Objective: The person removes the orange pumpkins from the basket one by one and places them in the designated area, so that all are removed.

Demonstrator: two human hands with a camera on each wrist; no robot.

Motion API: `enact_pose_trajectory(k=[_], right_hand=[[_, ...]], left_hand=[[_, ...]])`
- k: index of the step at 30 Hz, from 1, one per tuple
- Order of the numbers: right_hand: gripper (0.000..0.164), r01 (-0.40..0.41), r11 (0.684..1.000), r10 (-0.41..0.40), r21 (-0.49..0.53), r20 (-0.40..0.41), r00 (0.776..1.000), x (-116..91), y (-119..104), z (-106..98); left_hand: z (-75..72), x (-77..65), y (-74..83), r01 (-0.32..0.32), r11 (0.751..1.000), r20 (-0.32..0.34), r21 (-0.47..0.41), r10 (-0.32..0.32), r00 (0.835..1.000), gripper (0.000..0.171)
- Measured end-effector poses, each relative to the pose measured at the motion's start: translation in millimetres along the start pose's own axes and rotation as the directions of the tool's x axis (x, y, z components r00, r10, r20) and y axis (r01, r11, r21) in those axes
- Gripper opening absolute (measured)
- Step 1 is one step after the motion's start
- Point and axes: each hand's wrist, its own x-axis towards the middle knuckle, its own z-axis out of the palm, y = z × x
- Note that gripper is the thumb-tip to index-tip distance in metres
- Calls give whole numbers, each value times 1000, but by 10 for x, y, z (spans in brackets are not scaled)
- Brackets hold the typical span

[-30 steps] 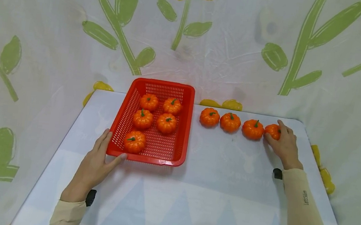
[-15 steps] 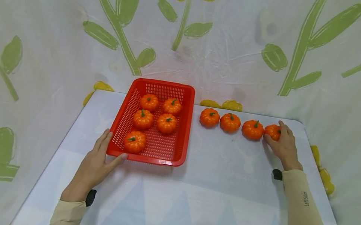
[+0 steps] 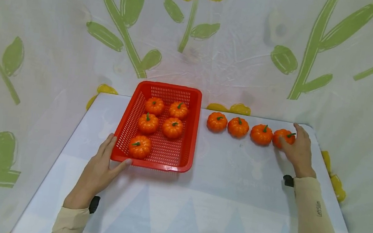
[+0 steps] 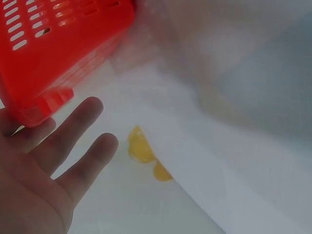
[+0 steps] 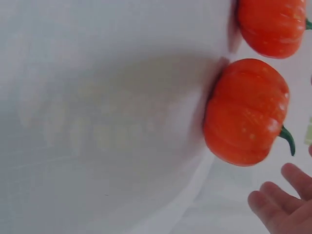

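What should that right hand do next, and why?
Probably lift the right hand away from the rightmost glossy orange ribbed pumpkin: the fingers look open and clear of it in the wrist view, and it sits on the white table aligned with three others.

A red perforated basket [image 3: 188, 140] is set left of centre in the head frame. Five orange, ribbed pumpkins [image 3: 148, 124] with green stems are held in it, three down its left, two at its upper right. Four more pumpkins [image 3: 260, 135] are lined up on the counter [image 3: 228, 172], right of centre; in the rightmost, the stem is pointed right.
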Motion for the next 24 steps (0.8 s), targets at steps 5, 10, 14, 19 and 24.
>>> enact_pose_trajectory(k=[5,10,14,19,24], right_hand=[[71,45,998,-41,40,-107,993,-10,-54,-40],[68,107,992,-96,60,-165,982,-4,-179,-47],[67,171,982,-154,75,-198,968,-20,-348,-57],[65,237,967,-214,91,-206,955,-40,-564,-49],[64,272,958,-252,85,-193,948,-48,-727,-9]], left_hand=[[-10,-10,7,3,1000,7,-4,-3,1000,101],[-9,-9,-3,3,1000,2,0,-3,1000,101],[-5,-2,-4,-8,1000,-7,-5,8,1000,101],[-10,-4,3,-12,1000,-8,-7,12,1000,100],[-13,-3,1,-4,1000,1,-8,4,1000,99]])
